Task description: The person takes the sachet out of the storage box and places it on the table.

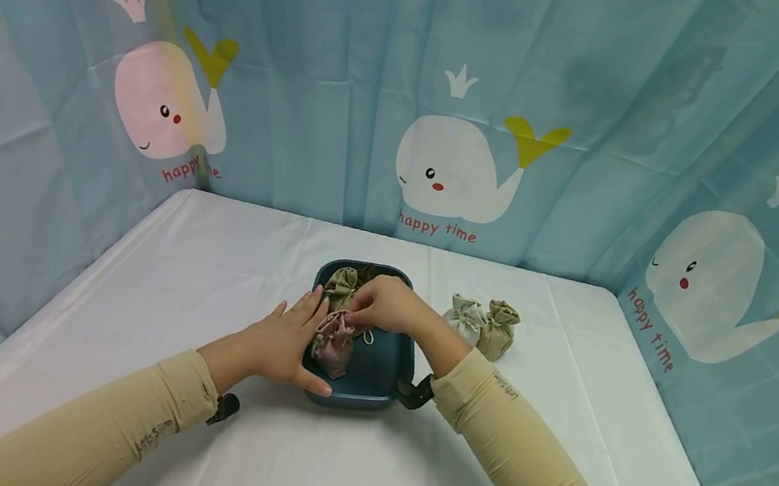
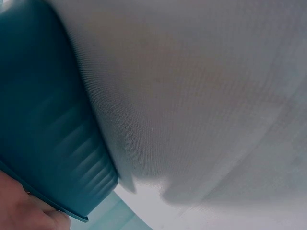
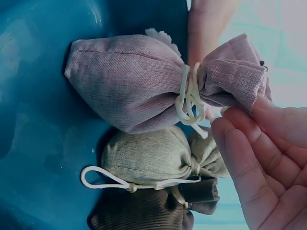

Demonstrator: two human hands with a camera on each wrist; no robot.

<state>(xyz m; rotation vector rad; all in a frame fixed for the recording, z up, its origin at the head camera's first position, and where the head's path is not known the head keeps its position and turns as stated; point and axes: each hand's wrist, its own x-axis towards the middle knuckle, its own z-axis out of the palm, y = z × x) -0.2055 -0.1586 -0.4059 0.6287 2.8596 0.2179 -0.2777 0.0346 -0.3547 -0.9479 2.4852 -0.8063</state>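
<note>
At the near side of a white-covered table (image 1: 251, 458), reaches forward in tan sleeves (image 1: 523, 460). With the left hand (image 1: 279, 344), rests on the left rim of a blue tray (image 1: 373, 366), straight-fingered and spread, grasping nothing. With the right hand (image 1: 391, 306), pinches the gathered mouth of a pink pouch (image 1: 332, 355), inside the tray at its left side. Beyond that, has an olive pouch (image 3: 144, 155) and a brown pouch (image 3: 139, 211), side by side in the same tray. To the tray's right, has a white pouch (image 1: 465, 317) and a khaki pouch (image 1: 496, 334) close together on the cloth. Farthest off, faces a blue whale-print curtain (image 1: 360, 37).

Tied pink pouch (image 3: 122, 84) in blue basin (image 1: 378, 371)
</note>
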